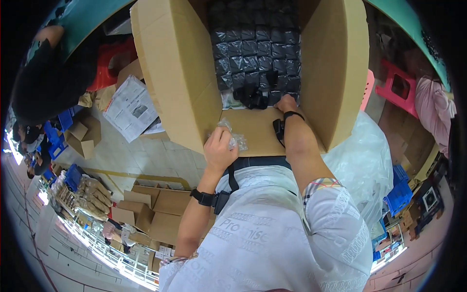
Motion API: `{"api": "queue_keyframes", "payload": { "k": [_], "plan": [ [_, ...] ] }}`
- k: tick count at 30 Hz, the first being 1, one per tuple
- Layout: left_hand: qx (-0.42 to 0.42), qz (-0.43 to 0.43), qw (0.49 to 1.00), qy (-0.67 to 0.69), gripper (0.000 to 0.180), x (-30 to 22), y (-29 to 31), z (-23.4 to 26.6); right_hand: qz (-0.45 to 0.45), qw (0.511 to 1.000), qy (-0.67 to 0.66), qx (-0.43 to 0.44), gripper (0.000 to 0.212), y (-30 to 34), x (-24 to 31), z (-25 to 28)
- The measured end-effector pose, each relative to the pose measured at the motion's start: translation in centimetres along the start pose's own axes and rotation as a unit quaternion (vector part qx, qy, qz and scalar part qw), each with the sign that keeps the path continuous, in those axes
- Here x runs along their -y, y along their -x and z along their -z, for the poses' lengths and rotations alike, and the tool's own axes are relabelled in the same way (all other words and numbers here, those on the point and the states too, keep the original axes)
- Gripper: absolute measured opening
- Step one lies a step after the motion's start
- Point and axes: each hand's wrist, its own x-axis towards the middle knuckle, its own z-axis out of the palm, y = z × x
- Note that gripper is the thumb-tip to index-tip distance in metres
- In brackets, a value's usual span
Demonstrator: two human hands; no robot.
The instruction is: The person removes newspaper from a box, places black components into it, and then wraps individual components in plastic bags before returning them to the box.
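Note:
A tall open cardboard carton (pixel 340 73) stands in front of me. Rows of small black packets in clear plastic wrap (pixel 243 63) fill its far part. My right hand (pixel 287 103) reaches down into the near right corner, its fingers closed at a black packet (pixel 278 96) and partly hidden. Loose black pieces (pixel 253 97), too dark to make out, lie to the left of that hand. At the carton's near left edge, my left hand (pixel 221 150) is closed around a crumpled clear plastic bag (pixel 238 141).
A large translucent plastic bag (pixel 362 160) bulges outside the carton on the right. Red stools (pixel 396 87) and printed sheets (pixel 130 109) flank the carton. Open cardboard boxes (pixel 146 209) stand on the floor at left. A person in dark clothes (pixel 44 82) is at far left.

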Motion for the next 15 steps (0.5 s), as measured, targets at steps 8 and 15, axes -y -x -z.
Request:
{"api": "queue_keyframes", "payload": {
  "k": [8,15],
  "plan": [
    [0.016,-0.004,1.0,0.004,0.019,-0.3,-0.5,-0.1,0.167,0.93,-0.258,0.201,0.017,-0.7,-1.4,2.2],
    [0.034,-0.002,0.999,-0.028,0.028,0.4,0.0,-0.5,0.116,0.987,0.066,0.089,0.024,-0.5,-3.6,3.6]
  ]
}}
